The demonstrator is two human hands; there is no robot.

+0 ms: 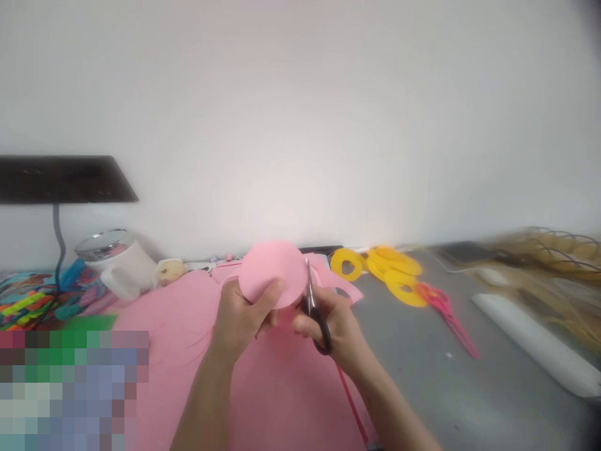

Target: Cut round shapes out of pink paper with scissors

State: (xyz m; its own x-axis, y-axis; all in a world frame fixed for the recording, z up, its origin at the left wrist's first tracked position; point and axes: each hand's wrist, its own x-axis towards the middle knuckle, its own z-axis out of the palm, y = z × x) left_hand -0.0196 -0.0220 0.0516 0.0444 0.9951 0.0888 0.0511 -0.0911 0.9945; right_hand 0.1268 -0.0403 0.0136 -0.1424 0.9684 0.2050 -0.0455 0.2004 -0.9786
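A round pink paper disc (270,269) is pinched in my left hand (246,313), the thumb lying across its face. My right hand (331,319) grips black-handled scissors (312,300), whose blades point up along the disc's right edge. Whether the blades touch the paper cannot be made out. Behind my right hand lie pink paper offcuts (335,280). Below both hands spreads a large pink sheet (282,401).
Yellow paper rings (408,289) and pink scissors (448,316) lie on the grey table (404,388) to the right, near a long white object (535,344). A white mug (124,269) stands left, beside colourful items. The wall (300,125) rises behind.
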